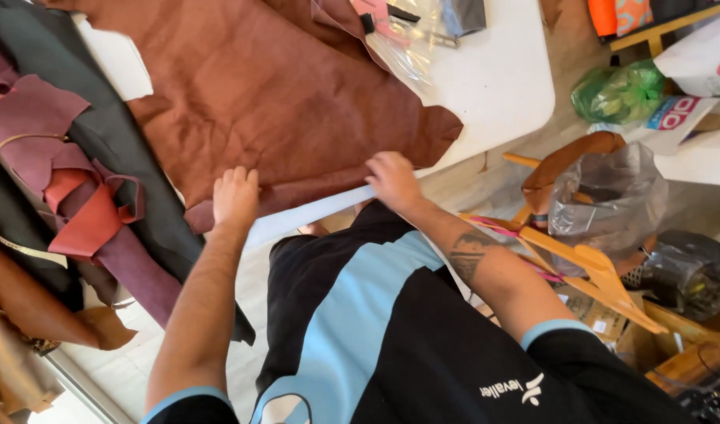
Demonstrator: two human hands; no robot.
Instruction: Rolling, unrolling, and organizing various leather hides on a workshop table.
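A white rectangular worktop (501,78) was seen filling the upper centre of the frame. A large reddish-brown leather hide (281,94) was spread across it, reaching the near edge. The left hand (235,196) was pressed flat on the hide's edge, fingers extended together. The right hand (392,179) was laid beside it at centre, fingers curled over the hide's border.

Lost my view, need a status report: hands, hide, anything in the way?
Left hand and right hand flat on brown leather hide at white table edge. Dark hides piled alongside.
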